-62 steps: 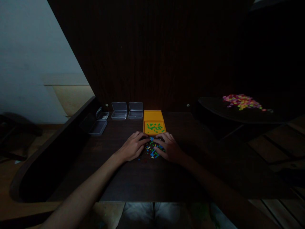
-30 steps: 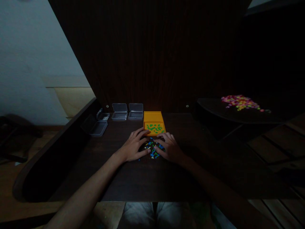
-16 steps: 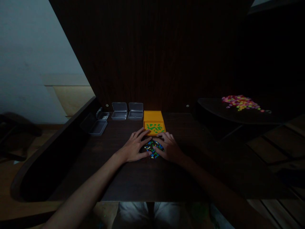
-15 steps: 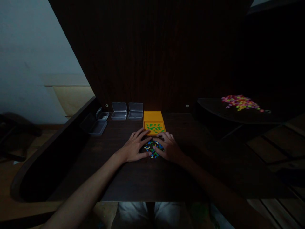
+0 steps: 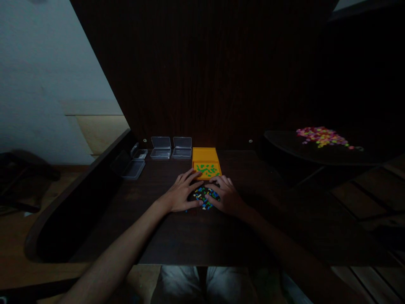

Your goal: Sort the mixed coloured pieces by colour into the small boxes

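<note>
A small heap of tiny coloured pieces (image 5: 204, 197), blue, green and yellow, lies on the dark wooden table (image 5: 177, 236). My left hand (image 5: 182, 193) rests flat at its left side with fingers spread, fingertips touching the heap. On the heap's right lies my right hand (image 5: 227, 196), its fingers bent and curled down over the pieces. Just behind the heap stands an open orange box (image 5: 206, 162) with green pieces in it.
Several clear plastic boxes (image 5: 160, 147) stand open at the back left of the table, one more (image 5: 133, 169) nearer the left edge. A side surface at the right (image 5: 284, 143) bears a pile of pink and yellow pieces (image 5: 322, 137). A dark panel rises behind the table.
Both hands stay at the heap; their fingers shift slightly among the pieces. The view has drifted a little to the right.
</note>
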Demonstrator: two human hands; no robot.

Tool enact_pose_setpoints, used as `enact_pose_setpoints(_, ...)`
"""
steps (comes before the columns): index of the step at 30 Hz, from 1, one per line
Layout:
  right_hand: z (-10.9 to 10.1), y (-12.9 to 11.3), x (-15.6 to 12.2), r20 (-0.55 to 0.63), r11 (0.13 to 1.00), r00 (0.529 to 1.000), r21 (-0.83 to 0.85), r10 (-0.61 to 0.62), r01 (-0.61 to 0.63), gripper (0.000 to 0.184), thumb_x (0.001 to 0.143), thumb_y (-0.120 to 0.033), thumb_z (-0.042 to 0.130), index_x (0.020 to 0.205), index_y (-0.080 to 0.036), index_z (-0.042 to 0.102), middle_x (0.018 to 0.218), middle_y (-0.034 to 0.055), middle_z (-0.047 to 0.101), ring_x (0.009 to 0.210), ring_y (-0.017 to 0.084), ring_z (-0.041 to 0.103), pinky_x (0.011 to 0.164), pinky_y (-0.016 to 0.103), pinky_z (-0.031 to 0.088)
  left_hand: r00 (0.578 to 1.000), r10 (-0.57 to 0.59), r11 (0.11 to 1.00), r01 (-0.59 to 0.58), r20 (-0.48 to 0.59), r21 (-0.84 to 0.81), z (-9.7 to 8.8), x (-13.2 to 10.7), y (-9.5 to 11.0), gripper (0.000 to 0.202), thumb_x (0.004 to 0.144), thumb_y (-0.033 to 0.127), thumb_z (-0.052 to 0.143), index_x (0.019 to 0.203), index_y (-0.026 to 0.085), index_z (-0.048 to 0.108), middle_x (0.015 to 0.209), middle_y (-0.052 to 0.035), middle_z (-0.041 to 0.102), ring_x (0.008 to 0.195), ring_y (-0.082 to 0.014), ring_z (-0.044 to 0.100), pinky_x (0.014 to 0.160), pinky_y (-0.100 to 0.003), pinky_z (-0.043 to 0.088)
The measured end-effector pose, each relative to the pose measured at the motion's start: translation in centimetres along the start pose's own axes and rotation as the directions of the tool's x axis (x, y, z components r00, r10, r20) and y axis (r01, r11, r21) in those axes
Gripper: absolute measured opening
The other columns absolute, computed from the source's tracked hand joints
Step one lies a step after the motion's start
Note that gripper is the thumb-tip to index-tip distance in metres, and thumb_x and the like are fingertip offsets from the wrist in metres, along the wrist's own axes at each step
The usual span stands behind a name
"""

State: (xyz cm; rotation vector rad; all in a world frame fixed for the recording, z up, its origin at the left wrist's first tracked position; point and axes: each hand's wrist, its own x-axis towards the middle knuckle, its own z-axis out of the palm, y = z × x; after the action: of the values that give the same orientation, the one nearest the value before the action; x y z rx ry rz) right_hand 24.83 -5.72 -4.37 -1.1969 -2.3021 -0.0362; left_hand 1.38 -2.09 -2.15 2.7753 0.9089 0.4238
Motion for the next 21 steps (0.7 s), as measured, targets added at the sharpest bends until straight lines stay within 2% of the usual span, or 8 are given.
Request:
enact_pose_setpoints(7, -0.2, 0.1, 0.0, 0.003, 0.994, 0.996, 0.051, -0.094, 0.094, 0.028, 0.092, -0.034, 0.059, 0.113, -0.019, 0.069, 0.112, 0.0122, 0.059, 0.102, 0.026, 0.051, 0.087, 0.041, 0.039, 0.999, 0.012, 0.997, -0.016, -0.053, -0.075, -1.4, -0.9, 0.0, 0.044, 0.08, 0.05, 0.068, 0.112, 0.019, 0.067, 0.151, -0.0131, 0.039, 0.144, -0.038, 0.024, 0.114, -0.057, 0.028)
enact_pose_setpoints(9, -0.2, 0.0, -0.1, 0.027, 0.99, 0.992, 0.062, -0.126, 0.125, 0.03, 0.092, -0.035, 0.059, 0.116, -0.02, 0.068, 0.114, 0.0124, 0.059, 0.104, 0.027, 0.052, 0.088, 0.041, 0.039, 0.998, 0.013, 0.996, -0.019, -0.057, -0.092, -1.5, -1.1, 0.0, 0.044, 0.079, 0.047, 0.07, 0.113, 0.02, 0.067, 0.15, -0.0131, 0.041, 0.143, -0.038, 0.026, 0.114, -0.057, 0.029)
enact_pose_setpoints(14, -0.2, 0.1, -0.1, 0.054, 0.989, 0.99, 0.063, -0.134, 0.13, 0.033, 0.092, -0.037, 0.059, 0.119, -0.02, 0.068, 0.118, 0.0134, 0.059, 0.106, 0.028, 0.052, 0.089, 0.042, 0.04, 0.999, 0.041, 0.995, -0.042, -0.019, -0.095, -1.4, -0.9, 0.2, 0.06, 0.078, 0.048, 0.07, 0.132, 0.024, 0.058, 0.149, -0.0128, 0.041, 0.141, -0.039, 0.027, 0.112, -0.06, 0.029)
enact_pose_setpoints(21, -0.2, 0.0, 0.0, 0.058, 0.991, 0.991, 0.069, -0.117, 0.113, 0.032, 0.093, -0.036, 0.058, 0.118, -0.019, 0.068, 0.117, 0.0138, 0.06, 0.105, 0.028, 0.053, 0.089, 0.043, 0.041, 0.997, 0.052, 0.992, -0.057, -0.048, -0.109, -1.4, -0.8, 0.4, 0.042, 0.079, 0.043, 0.07, 0.115, 0.02, 0.066, 0.144, -0.0122, 0.047, 0.14, -0.0367, 0.03, 0.112, -0.057, 0.031)
